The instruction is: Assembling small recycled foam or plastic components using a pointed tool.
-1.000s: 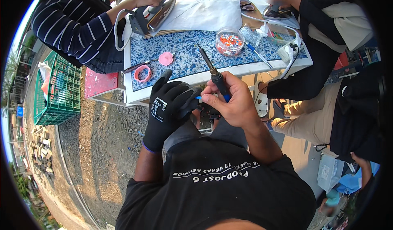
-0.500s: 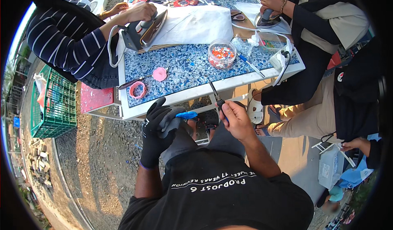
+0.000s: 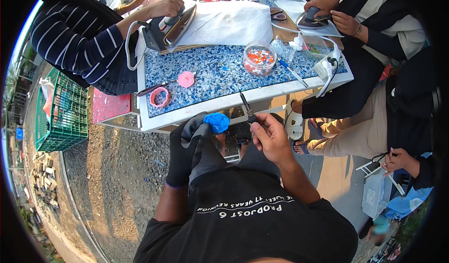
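In a black work glove, my left hand (image 3: 191,139) grips a blue flower-shaped piece (image 3: 216,122) that looks like plastic, held up by the fingertips. My bare right hand (image 3: 272,140) is closed round the dark handle of a soldering iron (image 3: 248,108), its pointed metal tip up and away from me. The tip stands a little right of the blue piece, apart from it. Both hands are above my lap, before the near edge of a table (image 3: 201,109) with a blue speckled top. On it lie a pink scalloped disc (image 3: 185,79), a pink ring (image 3: 159,97) and a dark slim tool (image 3: 152,89).
A clear tub of red and white bits (image 3: 259,58) and a blue-white pen (image 3: 293,73) are on the table. Two people there hold irons (image 3: 180,27) over white sheets (image 3: 227,22). A green crate (image 3: 63,111) stands left; another person's hand (image 3: 400,161) is at right.
My left hand has turned and raised the blue piece, so its flower face now shows. The right hand and soldering iron are nearly still. The table appears shifted slightly right.
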Motion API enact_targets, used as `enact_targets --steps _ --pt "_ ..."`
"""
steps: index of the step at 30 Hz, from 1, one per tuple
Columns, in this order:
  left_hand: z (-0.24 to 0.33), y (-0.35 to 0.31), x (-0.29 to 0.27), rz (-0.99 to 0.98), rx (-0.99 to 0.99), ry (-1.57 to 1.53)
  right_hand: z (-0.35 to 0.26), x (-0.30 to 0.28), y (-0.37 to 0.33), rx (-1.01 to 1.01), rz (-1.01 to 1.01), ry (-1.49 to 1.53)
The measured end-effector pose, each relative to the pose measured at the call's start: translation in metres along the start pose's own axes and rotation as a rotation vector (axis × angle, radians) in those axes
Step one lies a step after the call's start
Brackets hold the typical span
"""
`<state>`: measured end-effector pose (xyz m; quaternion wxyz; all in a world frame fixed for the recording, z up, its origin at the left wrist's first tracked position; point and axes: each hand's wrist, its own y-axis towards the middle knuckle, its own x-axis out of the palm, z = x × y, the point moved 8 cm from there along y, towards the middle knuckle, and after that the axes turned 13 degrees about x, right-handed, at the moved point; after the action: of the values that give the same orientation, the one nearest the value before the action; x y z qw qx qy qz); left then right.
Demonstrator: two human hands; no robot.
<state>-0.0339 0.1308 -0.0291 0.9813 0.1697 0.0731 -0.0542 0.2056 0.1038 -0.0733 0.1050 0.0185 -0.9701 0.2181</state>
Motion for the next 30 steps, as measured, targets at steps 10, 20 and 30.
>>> enact_targets --steps 10,20,30 --pt "0.004 0.001 0.029 -0.141 -0.176 -0.273 0.007 0.000 0.006 -0.017 -0.066 0.144" --pt "-0.013 -0.020 0.090 -0.291 -0.438 -0.485 0.011 0.017 -0.012 -0.164 0.046 -0.004" --pt "-0.025 -0.031 0.068 -0.236 -0.358 -0.529 0.010 -0.003 -0.007 -0.073 0.074 -0.211"
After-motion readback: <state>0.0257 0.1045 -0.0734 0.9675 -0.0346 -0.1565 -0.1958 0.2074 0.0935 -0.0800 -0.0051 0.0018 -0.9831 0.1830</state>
